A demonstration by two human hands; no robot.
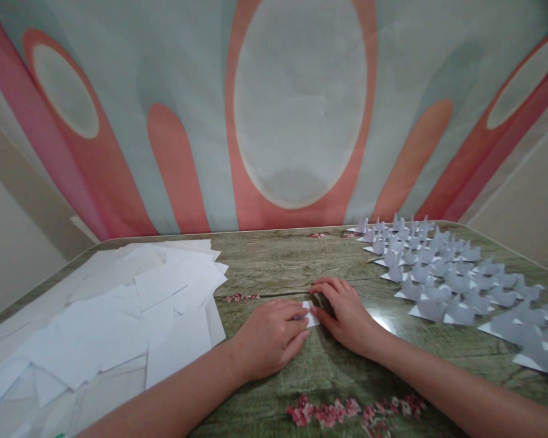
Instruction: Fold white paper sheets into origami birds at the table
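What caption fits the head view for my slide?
Left hand and right hand at a small white paper, between loose sheets and folded paper figures.

No text, label, brand, number or sign can be read here.
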